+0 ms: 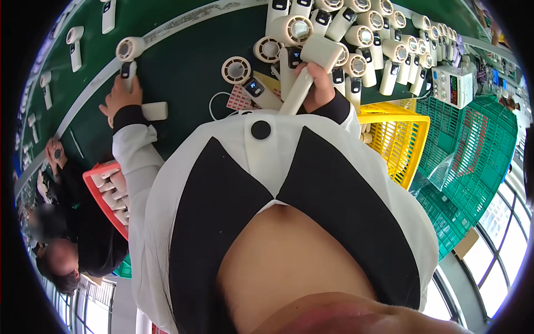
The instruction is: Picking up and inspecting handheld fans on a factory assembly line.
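Note:
My left hand (123, 99) is out to the left, its fingers around the handle of a white handheld fan (129, 51) with a round grille and a small dark display. A white piece shaped like a handle (155, 111) lies beside that wrist. Close to my body, my right hand (320, 86) grips another white handheld fan (305, 75), its head up and its handle slanting down to the left. Just left of it lies a fan with a lit display (255, 87), next to a red-and-white sticker sheet (239, 99) and a thin white cable (211, 104).
Many upright fans (361, 36) crowd the right of the green table (183, 67). A white instrument with a red readout (453, 86) stands beyond. Yellow (420, 139) and green baskets (484, 145) are at right. A red bin of white parts (94, 172) and a co-worker (92, 222) are at left.

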`<state>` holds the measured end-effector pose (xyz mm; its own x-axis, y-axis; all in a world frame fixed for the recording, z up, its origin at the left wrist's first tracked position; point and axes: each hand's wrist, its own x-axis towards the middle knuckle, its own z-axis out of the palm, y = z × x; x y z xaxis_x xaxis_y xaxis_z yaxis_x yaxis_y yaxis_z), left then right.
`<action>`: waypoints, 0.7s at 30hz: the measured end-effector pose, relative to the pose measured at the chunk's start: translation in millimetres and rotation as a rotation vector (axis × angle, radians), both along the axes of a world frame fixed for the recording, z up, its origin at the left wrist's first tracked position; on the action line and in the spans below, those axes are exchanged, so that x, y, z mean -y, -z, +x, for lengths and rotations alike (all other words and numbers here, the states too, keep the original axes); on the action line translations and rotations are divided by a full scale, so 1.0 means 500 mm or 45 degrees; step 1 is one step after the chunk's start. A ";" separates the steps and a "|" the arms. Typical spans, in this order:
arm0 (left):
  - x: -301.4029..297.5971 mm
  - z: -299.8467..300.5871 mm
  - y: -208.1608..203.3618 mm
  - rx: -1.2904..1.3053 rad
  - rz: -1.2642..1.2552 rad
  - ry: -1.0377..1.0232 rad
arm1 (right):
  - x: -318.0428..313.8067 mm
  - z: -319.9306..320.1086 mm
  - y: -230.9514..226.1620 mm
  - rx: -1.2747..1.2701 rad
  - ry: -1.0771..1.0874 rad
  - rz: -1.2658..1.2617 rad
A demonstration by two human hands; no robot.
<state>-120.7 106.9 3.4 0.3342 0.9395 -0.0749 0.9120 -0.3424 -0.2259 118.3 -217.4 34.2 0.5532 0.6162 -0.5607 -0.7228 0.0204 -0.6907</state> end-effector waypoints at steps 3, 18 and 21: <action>-0.035 -0.051 0.019 -0.013 0.032 -0.035 | 0.002 -0.001 -0.007 0.030 0.007 -0.027; 0.243 0.191 -0.014 0.832 -0.633 1.253 | 0.020 -0.004 -0.014 0.119 0.133 -0.038; 0.251 0.206 -0.005 0.846 -0.891 1.190 | 0.032 -0.004 -0.003 0.156 0.158 -0.017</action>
<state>-17.7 -18.6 5.7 0.9849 0.1723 -0.0168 0.1426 -0.7528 0.6426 116.2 -233.5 35.5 0.6891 0.5321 -0.4920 -0.6258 0.0946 -0.7742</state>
